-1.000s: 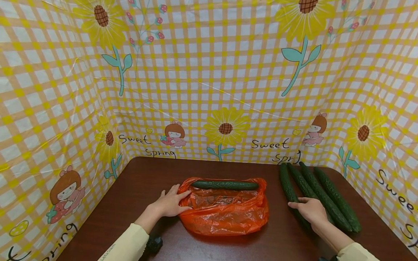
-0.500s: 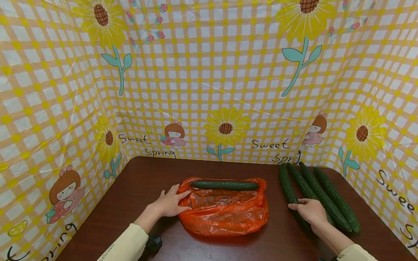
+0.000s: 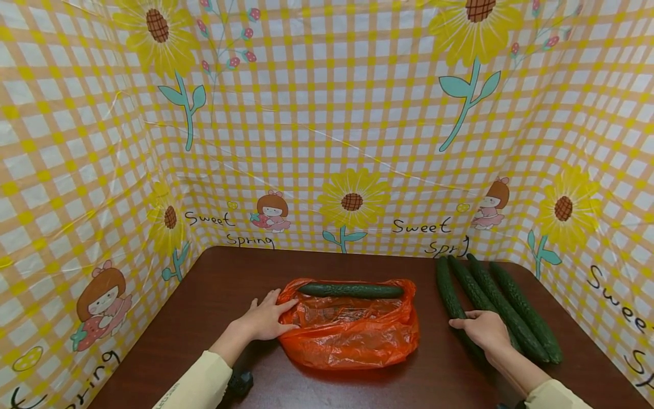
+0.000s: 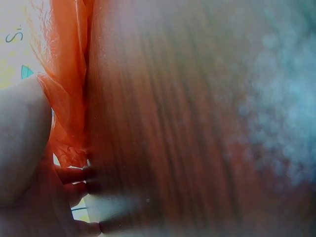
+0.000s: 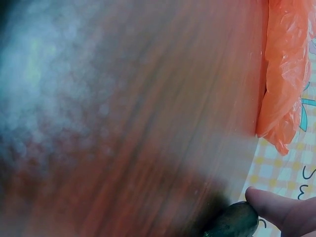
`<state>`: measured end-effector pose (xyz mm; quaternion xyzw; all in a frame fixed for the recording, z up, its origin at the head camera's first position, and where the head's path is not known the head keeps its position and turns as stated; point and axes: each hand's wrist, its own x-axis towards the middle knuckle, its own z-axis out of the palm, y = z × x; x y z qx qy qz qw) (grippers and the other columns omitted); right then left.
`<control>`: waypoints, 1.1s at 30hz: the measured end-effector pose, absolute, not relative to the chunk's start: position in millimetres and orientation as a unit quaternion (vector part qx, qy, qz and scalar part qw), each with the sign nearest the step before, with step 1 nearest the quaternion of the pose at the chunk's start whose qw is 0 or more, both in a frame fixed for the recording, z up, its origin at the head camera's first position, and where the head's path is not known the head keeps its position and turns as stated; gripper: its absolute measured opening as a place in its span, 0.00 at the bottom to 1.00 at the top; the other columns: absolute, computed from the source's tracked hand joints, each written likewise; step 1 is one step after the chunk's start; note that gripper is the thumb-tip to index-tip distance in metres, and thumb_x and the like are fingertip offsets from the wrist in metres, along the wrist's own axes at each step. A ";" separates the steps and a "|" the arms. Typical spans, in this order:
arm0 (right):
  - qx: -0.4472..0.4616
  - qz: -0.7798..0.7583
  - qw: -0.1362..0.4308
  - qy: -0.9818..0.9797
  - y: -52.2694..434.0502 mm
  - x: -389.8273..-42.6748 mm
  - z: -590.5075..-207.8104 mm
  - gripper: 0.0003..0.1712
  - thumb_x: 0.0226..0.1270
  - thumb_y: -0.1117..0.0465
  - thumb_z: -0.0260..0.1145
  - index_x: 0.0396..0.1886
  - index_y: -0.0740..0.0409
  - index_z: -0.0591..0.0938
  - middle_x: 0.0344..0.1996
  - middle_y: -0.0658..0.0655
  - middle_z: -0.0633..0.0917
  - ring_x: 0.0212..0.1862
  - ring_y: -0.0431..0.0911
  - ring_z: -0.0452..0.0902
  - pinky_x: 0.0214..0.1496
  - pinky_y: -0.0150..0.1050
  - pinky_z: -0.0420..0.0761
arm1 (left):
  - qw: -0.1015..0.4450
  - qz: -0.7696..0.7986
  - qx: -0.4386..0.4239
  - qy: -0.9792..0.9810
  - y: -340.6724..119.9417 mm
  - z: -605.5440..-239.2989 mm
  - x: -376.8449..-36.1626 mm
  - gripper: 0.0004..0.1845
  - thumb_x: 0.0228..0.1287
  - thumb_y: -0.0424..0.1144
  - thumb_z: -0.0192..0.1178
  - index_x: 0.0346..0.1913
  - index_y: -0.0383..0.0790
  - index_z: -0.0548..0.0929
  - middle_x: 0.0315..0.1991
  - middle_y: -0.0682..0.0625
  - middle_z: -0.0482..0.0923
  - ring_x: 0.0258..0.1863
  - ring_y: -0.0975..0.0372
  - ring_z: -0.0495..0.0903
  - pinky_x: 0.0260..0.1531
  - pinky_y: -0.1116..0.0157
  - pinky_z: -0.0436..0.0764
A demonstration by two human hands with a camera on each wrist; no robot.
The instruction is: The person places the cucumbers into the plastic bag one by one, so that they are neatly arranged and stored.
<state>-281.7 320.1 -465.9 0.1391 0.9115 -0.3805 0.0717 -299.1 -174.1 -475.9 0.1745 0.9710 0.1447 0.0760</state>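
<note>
An orange-red plastic bag (image 3: 352,347) lies on the table with its mouth spread. One green cucumber (image 3: 352,291) rests across the bag's far side. My left hand (image 3: 263,319) lies at the bag's left end, fingers spread, thumb and forefinger against the plastic. In the left wrist view the bag (image 4: 71,64) stands beyond the thumb. Over at the right, my right hand (image 3: 486,330) grips the leftmost cucumber (image 3: 447,288) of a row, thumb on its left side. The right wrist view shows one end of this cucumber (image 5: 234,222) beside the thumb.
Several more cucumbers (image 3: 528,312) lie side by side to the right of the held one. The dark brown table (image 3: 245,264) is walled by a checked sunflower cloth (image 3: 286,142) at the back and sides. A small black object (image 3: 240,383) sits under the left sleeve.
</note>
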 end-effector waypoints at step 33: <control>0.128 -0.473 0.072 0.869 326.0 -280.2 -459.6 0.34 0.65 0.48 0.69 0.60 0.72 0.80 0.73 0.77 0.60 0.70 0.76 0.52 0.66 0.72 0.61 | 0.074 0.143 0.176 0.971 -174.9 -478.8 -300.6 0.38 0.67 0.63 0.59 0.76 0.54 0.68 0.79 0.34 0.51 0.79 0.41 0.51 0.70 0.31 0.50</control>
